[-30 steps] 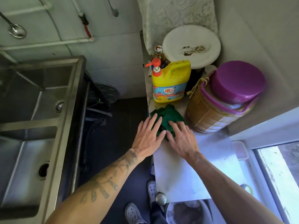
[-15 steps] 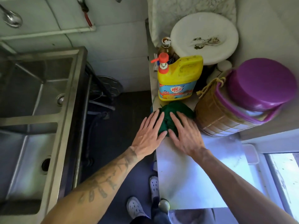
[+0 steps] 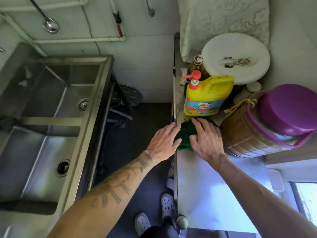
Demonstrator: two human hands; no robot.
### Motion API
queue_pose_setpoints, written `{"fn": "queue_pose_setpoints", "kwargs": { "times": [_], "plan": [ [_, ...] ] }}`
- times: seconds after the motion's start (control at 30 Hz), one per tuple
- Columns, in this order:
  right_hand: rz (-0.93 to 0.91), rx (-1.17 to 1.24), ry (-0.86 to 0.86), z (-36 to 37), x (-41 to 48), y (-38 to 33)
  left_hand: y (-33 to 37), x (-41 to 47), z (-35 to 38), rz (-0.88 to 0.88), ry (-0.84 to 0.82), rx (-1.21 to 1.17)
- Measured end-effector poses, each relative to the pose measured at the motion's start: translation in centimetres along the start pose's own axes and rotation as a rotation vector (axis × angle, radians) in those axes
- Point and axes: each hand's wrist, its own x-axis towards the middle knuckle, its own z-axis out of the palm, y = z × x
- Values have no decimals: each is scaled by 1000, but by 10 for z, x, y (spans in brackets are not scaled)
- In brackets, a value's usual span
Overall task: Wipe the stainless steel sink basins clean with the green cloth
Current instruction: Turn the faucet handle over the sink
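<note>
Head view: a narrow kitchen is seen from above, sink to the left, counter to the right.
Green cloth (image 3: 185, 134): dark green, soft fabric, bunched in folds. It is placed on the counter near its left edge, just in front of the detergent bottle and beside the jar, well apart from the sink.
Left hand (image 3: 163, 143): laid against the cloth's left side, fingers straight and close together; nothing is grasped. A dark tattoo is seen along the forearm.
Right hand (image 3: 206, 140): laid flat on top of the cloth, fingers straight and spread, thumb pressed on the fabric; nothing is clenched.
Sink (image 3: 96, 107): brushed stainless steel, two rectangular basins divided by a flat bar. A round strainer (image 3: 83, 104) is set in the far basin, an open round drain hole (image 3: 63, 167) in the near one.
Counter (image 3: 205, 194): smooth, pale and glossy, with light reflected.
Detergent bottle (image 3: 207, 97): yellow plastic jug, moulded handle, red pump. Red Chinese characters are printed on a blue label, too small to be read.
Jar (image 3: 243, 134): ribbed clear plastic, amber-brown inside, topped by a wide purple lid (image 3: 288, 109); yellowish cord is tied at the neck.
Ladle (image 3: 50, 25): polished steel, hung on the tiled wall above the sink.
Shoes (image 3: 142, 222): white perforated clogs on a dark floor.
</note>
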Motion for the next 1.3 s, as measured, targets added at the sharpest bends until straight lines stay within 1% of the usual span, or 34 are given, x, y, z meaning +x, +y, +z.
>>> {"fn": "queue_pose_setpoints", "kwargs": {
  "times": [0.07,0.13,0.2,0.27,0.43,0.63,0.73,0.83,0.97,1.07,1.17,1.3],
  "plan": [
    [-76,-16,-66,-9,17,-21,-18,-8,-25,-80,-12,21],
    [-171,-15,-191,-15,38,-50,-42,-23,-55,-166,-5,42],
    [-243,-10,-293,-20,61,-85,-67,-42,-86,-242,19,68],
    [-311,-35,-359,-25,80,-125,-96,-67,-118,-318,50,77],
    [-483,-143,-381,-42,110,-238,-183,-140,-182,-501,142,35],
    [-629,-206,-377,-35,127,-387,-276,-240,-226,-615,280,-30],
    [-717,-198,-378,-18,127,-462,-322,-290,-232,-688,356,-87],
    [-811,-207,-393,5,120,-534,-369,-344,-227,-787,383,-128],
    [-931,-233,-455,42,107,-617,-416,-414,-206,-932,426,-161],
    [-1030,-244,-509,79,106,-666,-446,-456,-183,-1075,453,-205],
    [-1077,-239,-592,120,113,-706,-468,-485,-162,-1233,469,-254],
    [-1156,-265,-630,172,130,-756,-498,-508,-132,-1394,488,-328]
  ]
}}
